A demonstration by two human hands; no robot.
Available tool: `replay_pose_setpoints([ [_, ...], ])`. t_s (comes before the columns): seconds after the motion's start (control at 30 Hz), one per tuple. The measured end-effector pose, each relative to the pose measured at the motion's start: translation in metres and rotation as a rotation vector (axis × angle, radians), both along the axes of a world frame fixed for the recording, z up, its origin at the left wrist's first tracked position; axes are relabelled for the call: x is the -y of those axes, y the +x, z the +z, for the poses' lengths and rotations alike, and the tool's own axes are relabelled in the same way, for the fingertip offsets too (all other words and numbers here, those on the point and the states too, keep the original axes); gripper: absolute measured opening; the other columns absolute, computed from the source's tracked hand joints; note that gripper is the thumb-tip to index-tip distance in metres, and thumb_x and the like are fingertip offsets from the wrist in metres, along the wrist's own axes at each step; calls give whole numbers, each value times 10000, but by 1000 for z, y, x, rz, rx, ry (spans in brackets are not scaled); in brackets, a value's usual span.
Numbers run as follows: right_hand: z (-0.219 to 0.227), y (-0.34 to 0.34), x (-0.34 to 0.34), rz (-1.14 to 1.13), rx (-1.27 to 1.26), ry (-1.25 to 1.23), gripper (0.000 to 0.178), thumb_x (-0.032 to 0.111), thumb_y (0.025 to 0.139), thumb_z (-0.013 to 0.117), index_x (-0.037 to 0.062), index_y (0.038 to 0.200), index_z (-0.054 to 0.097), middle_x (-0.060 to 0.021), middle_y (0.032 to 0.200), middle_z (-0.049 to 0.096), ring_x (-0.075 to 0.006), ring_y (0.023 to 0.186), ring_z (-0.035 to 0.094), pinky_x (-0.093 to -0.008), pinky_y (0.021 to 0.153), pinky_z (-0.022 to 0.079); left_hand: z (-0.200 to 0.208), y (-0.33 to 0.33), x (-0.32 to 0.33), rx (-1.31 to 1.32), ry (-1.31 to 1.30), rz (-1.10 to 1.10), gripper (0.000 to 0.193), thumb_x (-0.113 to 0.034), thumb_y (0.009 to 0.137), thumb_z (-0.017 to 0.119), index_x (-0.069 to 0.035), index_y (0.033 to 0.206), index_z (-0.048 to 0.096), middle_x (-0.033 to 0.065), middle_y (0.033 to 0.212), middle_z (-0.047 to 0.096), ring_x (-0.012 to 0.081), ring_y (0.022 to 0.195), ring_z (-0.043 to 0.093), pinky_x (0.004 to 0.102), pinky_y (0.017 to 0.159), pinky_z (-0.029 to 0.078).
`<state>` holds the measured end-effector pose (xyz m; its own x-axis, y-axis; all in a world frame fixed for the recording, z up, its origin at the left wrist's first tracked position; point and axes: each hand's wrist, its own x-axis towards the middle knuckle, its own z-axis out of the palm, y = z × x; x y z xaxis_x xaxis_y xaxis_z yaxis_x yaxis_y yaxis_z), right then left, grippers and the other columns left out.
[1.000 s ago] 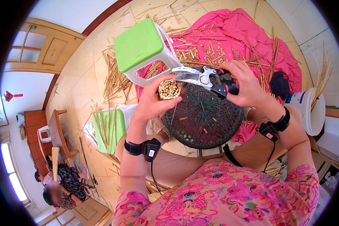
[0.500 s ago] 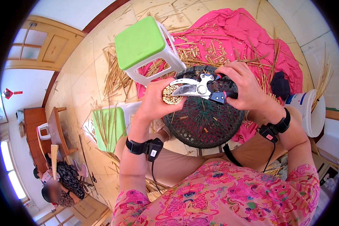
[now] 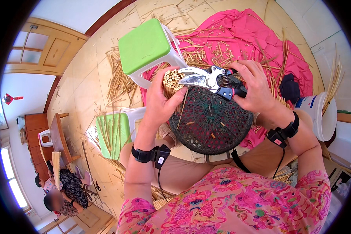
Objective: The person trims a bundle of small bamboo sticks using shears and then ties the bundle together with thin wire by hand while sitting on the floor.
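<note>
My left hand is wrapped round a tight bundle of straw stalks, whose cut ends face up. In my right hand is a pair of pruning shears with dark handles and red trim. Their jaws are parted, and the blade tips reach the right edge of the bundle's top. Below both hands stands a round stool with a dark mesh top, a few short straw bits lying on it. The lower part of the bundle is hidden by my left hand.
Ahead left is a stool with a green seat; another green stool bears long stalks. Cut straw litters a pink cloth and the tiled floor. A white bucket stands at right. Far left, a person sits near a wooden bench.
The bundle has moved up and left with my left hand and tilted, showing more of its side. The shears have shifted slightly, from across the bundle's top toward its right edge.
</note>
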<state>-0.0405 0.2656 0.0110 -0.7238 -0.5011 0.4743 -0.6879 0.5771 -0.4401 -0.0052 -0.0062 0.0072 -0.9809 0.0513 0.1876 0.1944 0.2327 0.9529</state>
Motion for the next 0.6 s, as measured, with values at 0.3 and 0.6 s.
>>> replay_pose_setpoints([
  [0.3,5,-1,0,37,-100,51,704,90,494,749,69,1163,528,-125,1018,535,-318,937,532,-424,852,412,5,2,2,64,60,-52,368,-83,770,623,-19,1103,482,48,922,584,122,835,564,276,768,466],
  [0.6,4,1,3,45,19,40,655,100,515,739,59,1138,541,-131,1014,544,-326,956,539,-420,862,414,4,0,-6,141,-84,34,383,-117,771,655,-15,1090,470,81,907,615,176,807,607,311,740,486],
])
